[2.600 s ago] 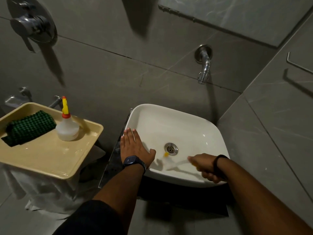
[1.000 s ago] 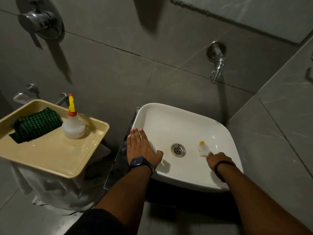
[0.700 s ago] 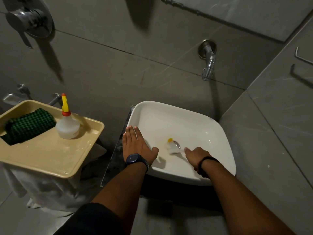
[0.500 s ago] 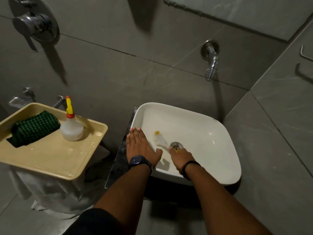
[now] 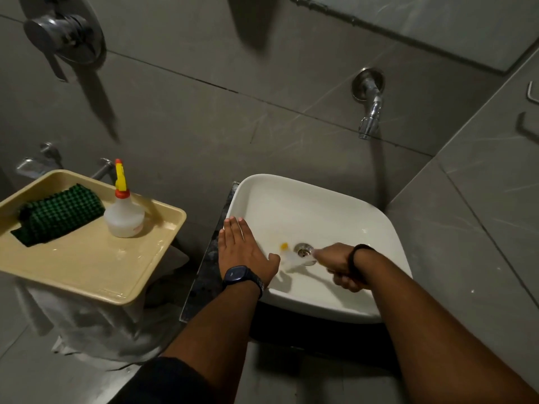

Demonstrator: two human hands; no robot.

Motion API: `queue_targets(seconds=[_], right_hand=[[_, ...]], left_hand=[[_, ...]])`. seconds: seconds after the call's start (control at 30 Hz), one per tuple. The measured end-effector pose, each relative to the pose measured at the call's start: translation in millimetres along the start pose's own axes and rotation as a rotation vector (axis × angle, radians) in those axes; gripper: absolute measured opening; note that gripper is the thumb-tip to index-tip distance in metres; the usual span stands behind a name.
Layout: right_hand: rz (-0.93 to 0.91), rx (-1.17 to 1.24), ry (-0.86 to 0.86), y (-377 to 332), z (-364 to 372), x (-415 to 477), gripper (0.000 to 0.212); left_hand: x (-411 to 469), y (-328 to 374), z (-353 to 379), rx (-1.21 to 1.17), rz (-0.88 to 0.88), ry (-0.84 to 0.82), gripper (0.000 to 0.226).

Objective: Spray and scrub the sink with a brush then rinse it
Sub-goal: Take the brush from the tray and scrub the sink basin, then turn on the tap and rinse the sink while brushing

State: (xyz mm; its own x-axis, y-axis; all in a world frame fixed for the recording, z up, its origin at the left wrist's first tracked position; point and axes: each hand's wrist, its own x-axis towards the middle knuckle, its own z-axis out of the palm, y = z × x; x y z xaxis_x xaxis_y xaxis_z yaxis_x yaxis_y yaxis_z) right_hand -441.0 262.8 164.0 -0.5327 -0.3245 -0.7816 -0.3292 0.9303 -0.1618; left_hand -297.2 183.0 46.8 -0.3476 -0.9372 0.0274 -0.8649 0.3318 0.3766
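In the white sink (image 5: 335, 208), right hand (image 5: 339, 265) grips a blurred brush (image 5: 288, 255) w/ its head by the drain (image 5: 303, 249). Left hand (image 5: 243, 252) lies flat, fingers spread, on the sink's left rim.

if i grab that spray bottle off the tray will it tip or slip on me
The spray bottle looks squat and wide-based, so it probably stands steadily, though the tall yellow nozzle could tip it if knocked up high. It seems to be thin translucent plastic, likely light and a bit squeezable. The tray shows glossy patches, possibly wet, so the bottle may slide when pushed.
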Motion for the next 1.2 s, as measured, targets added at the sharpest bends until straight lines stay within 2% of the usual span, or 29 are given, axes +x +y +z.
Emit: queue_targets(seconds=[0.07,0.13,0.2,0.27,0.33,0.47,0.6,0.67,0.77,0.87,0.9,0.97,1.03,1.1,1.2], right_hand=[[-0.111,0.125,0.028,-10,20,9,0.045],[-0.202,0.124,0.205,-19,36,26,0.053],[-0.191,0.031,0.457,-16,41,43,0.058],[-0.119,0.042,0.574,-7,35,52,0.055],[-0.109,0.059,0.547,-1,27,55,0.053],[-0.195,0.073,0.336,15,22,50,0.054],[-0.109,-0.011,0.441,56,4,46,0.054],[-0.085,-0.032,0.424,73,-4,36,0.053],[-0.109,-0.084,0.293,89,-10,21,0.049],[-0.103,0.021,0.118,98,-23,5,0.037],[-0.101,0.049,0.107,100,-29,1,0.036],[-0.126,0.154,0.165,101,-42,-6,0.041],[-0.214,0.369,0.271,97,-51,-7,0.045],[-0.285,0.635,0.36,89,-60,-6,0.047],[-0.354,0.859,0.424,78,-71,-3,0.047]], left_hand=[[0,0,0,-0.004,0.002,-0.001,0.105],[1,1,1,-0.003,-0.004,-0.009,0.105],[2,1,2,-0.001,-0.006,-0.014,0.105],[3,0,3,0.005,-0.007,0.0,0.104],[5,-1,3,0.02,-0.006,-0.001,0.104],[5,-1,6,0.039,-0.017,0.002,0.105],[6,-3,6,0.076,-0.021,0.004,0.105],[4,-1,3,0.1,-0.02,-0.024,0.104],[0,-2,-1,0.17,-0.015,-0.095,0.103],[3,3,-10,0.203,-0.051,-0.22,0.096],[9,11,-17,0.147,-0.062,-0.235,0.091],[27,41,-36,-0.138,-0.051,-0.215,0.078],[50,83,-58,-0.484,0.002,-0.165,0.066],[79,127,-83,-0.724,0.089,-0.139,0.057],[115,179,-115,-1.022,0.165,-0.212,0.047]])
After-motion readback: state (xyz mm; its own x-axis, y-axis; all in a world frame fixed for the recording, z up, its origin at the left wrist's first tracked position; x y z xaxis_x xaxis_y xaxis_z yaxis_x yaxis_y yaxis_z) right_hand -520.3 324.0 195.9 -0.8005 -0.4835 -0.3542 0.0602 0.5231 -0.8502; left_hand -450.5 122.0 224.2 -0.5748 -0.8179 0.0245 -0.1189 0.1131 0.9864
